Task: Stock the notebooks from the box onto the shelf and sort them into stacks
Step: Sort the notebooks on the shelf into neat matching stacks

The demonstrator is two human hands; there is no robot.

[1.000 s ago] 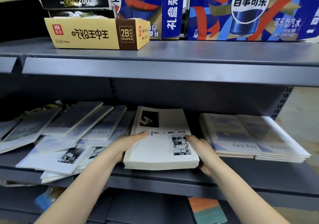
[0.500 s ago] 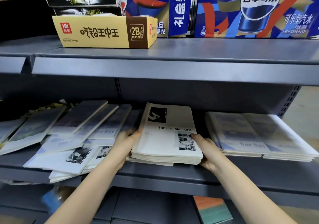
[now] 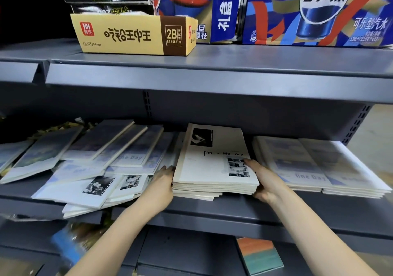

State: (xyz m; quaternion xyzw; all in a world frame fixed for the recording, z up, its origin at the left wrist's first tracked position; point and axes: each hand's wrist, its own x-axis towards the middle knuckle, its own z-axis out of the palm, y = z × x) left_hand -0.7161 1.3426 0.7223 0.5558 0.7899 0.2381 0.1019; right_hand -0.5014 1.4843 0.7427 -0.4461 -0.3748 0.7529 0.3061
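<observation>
The stack (image 3: pixel 214 165) of pale "Time & Memory" notebooks sits in the middle of the lower shelf (image 3: pixel 234 214), close to its front lip, with its long axis running front to back into the bay. It is not yet square: the bottom few copies jut out at the front left under the rest.

The stack lies straight ahead between the 2 hands, 1 on each long side and about equally near. The left hand (image 3: pixel 163 182) is cupped against the left edge, fingers curled to it with the tips hidden. The right hand (image 3: pixel 263 180) clasps the right edge, thumb on the top cover and fingers tucked below. Squaring up looks like a matter of squeezing inward across the short axis and nudging the low copies back.

To the left, loose notebooks (image 3: pixel 95 158) lie fanned and overlapping, some hanging over the lip, so much sorting remains. To the right, 2 neat "fine Day" piles (image 3: pixel 319 167) sit just beside the stack. On the shelf above stand an eraser box (image 3: pixel 131 35) and cola cartons (image 3: pixel 319 10).
</observation>
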